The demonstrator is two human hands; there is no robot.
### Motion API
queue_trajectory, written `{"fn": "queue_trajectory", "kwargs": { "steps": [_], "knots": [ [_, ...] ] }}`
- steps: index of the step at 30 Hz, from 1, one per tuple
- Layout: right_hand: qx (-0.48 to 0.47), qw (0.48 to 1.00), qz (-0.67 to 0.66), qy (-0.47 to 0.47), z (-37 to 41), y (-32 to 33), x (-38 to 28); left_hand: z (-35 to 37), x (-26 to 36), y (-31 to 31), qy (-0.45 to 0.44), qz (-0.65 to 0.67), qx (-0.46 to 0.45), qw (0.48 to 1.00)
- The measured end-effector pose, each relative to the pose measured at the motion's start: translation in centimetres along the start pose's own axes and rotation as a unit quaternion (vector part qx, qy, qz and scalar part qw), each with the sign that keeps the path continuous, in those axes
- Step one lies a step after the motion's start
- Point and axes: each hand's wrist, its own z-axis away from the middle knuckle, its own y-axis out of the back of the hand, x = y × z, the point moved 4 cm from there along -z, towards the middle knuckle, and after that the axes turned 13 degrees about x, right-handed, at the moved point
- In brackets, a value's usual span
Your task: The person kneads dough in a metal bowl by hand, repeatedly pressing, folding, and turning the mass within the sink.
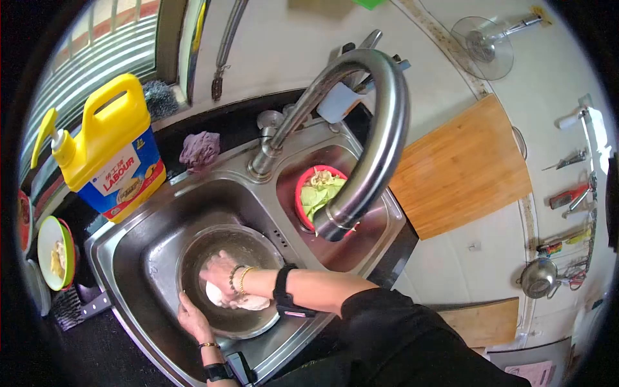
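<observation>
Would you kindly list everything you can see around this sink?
Sink: one, steel, two basins
Detergent jug: one, yellow, left of the sink
Faucet: one, steel, arching over it
Rag: one, purple, behind the sink
Strainer: one, red, small basin, holding green scraps
Cutting board: one, wooden, right of sink
Plate: one, green-rimmed, far left
Steel bowl: one, grey, large basin
Cloth: one, white, inside the bowl
Left hand: one, gripping the bowl's rim
Right hand: one, pressing the cloth

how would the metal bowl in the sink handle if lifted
The metal bowl looks wet and shiny, so probably slippery. Thin steel walls suggest stiff and fairly light. Its rounded base may rock in the sink.
</observation>
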Motion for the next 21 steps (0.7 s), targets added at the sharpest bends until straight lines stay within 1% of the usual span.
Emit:
{"fn": "queue_trajectory", "kwargs": {
  "steps": [1, 3, 4, 5, 7, 8, 9, 11, 12, 13, 14, 15, 17, 18, 19, 21],
  "knots": [
    [0.004, 1.0, 0.002, -0.003, 0.7, 0.5, 0.9, -0.1, -0.4, -0.2, -0.004, 0.003, -0.002, 1.0],
    [0.093, 0.993, -0.052, -0.058, 2.2, 1.9, 2.5, -0.7, -2.0, -0.7, 0.012, 0.025, 0.0, 1.0],
    [0.149, 0.985, -0.057, -0.063, 3.3, 2.5, 2.6, -0.7, -1.9, -0.6, 0.012, 0.0, -0.013, 1.0],
    [0.151, 0.985, -0.058, -0.063, 4.3, 2.6, 2.5, -0.7, -2.0, -0.6, 0.01, 0.0, -0.013, 1.0],
    [0.216, 0.974, -0.036, -0.054, 6.2, 3.4, 1.7, -0.6, -2.1, -0.8, -0.015, 0.01, 0.006, 1.0],
    [0.213, 0.976, -0.024, -0.031, 6.7, 3.5, 1.0, -0.5, -2.3, -1.0, -0.018, 0.01, 0.005, 1.0],
    [0.215, 0.976, -0.024, -0.032, 7.3, 3.8, 0.5, -0.4, -2.6, -1.1, -0.012, 0.019, 0.013, 1.0],
    [0.169, 0.985, 0.035, 0.026, 8.4, 4.6, -0.9, -0.3, -2.2, -0.5, -0.005, 0.03, 0.024, 0.999],
    [0.135, 0.989, 0.035, 0.04, 8.9, 5.2, -1.3, 0.0, -1.5, -0.3, 0.01, 0.012, 0.001, 1.0],
    [0.134, 0.989, 0.038, 0.043, 9.3, 5.1, -1.5, 0.2, -0.9, 0.0, 0.026, -0.005, -0.022, 0.999],
    [0.123, 0.992, -0.003, 0.03, 9.7, 4.5, -1.6, 0.3, -0.5, 0.1, 0.05, -0.008, -0.048, 0.998],
    [0.111, 0.993, -0.044, 0.018, 10.0, 4.2, -1.7, 0.4, -0.7, -0.1, 0.054, -0.004, -0.044, 0.998],
    [0.088, 0.994, -0.058, 0.028, 10.0, 3.7, -1.9, 0.4, -1.1, -0.2, 0.037, 0.023, 0.005, 0.999],
    [0.048, 0.996, -0.072, 0.012, 10.0, 3.2, -2.0, 0.8, 0.2, 0.4, 0.001, 0.016, 0.026, 1.0],
    [0.006, 0.996, -0.087, -0.004, 10.1, 2.4, -2.0, 0.8, 0.3, 0.4, 0.006, 0.018, 0.033, 0.999],
    [-0.003, 0.997, -0.072, 0.024, 10.2, 0.3, -1.7, 0.7, -0.5, 0.0, 0.035, 0.048, 0.042, 0.997]
  ]
}}
